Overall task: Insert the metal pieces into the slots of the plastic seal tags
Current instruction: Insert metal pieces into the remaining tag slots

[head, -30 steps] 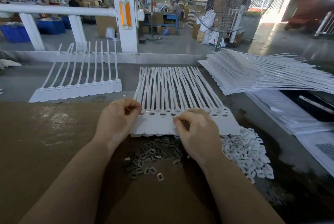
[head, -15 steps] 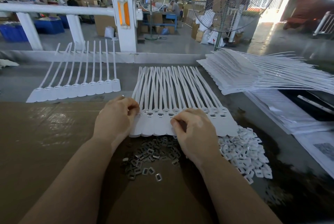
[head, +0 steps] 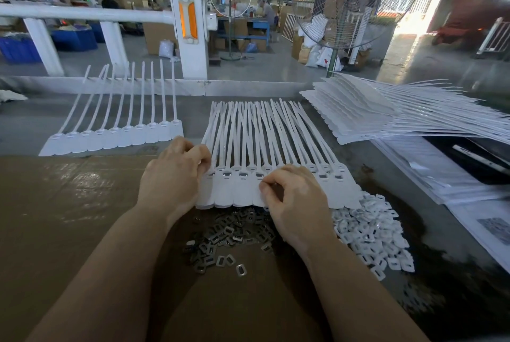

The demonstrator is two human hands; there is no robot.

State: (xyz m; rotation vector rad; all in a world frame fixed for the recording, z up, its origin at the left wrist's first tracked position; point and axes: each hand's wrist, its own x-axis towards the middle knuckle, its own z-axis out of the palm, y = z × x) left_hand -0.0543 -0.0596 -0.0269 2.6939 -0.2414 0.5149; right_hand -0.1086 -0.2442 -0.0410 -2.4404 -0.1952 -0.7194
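Head view: my left hand [head: 176, 176] pinches the left edge of the tag row [head: 276, 165] on the bench [head: 69, 203]. My right hand [head: 295, 203] has its grip narrow, fingers curled on the tags; whether it holds a metal piece, I cannot tell. Loose metal pieces [head: 229, 237] lie just below the row.

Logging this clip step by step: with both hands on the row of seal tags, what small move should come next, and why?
Probably the right hand presses its fingertips down at the next slot in the row of seal tags, seating a metal piece. Slots to its left already show metal, the left hand steadies the row's end, and the metal pieces lie just below for the pick after.
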